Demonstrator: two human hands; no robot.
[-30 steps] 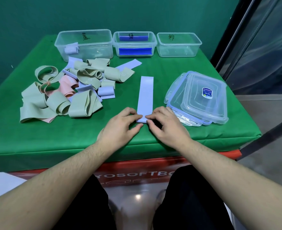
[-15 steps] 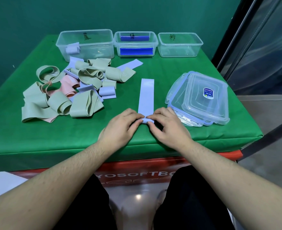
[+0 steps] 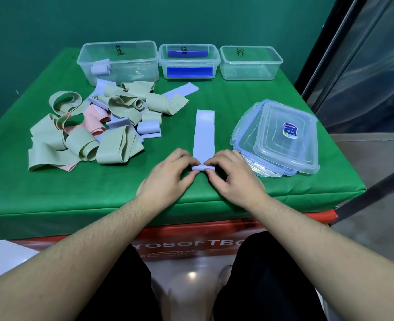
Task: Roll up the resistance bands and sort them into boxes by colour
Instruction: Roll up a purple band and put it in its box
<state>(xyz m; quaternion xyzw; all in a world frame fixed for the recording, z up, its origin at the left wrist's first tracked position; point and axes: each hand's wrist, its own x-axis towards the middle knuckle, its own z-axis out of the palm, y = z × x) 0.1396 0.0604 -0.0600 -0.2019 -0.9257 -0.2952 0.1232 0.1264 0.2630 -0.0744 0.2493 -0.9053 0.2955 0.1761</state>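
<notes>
Two hands | left hand [image 3: 168, 174], right hand [image 3: 231, 176] pinch lavender band [image 3: 204, 135] near end

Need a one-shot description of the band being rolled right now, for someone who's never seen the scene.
On the green table, look at the near edge, between the band pile and the stack of clear lids. The pale blue band lies flat, pointing away. It alone is laid out straight, its near end rolled and pinched by the left hand and right hand.
</notes>
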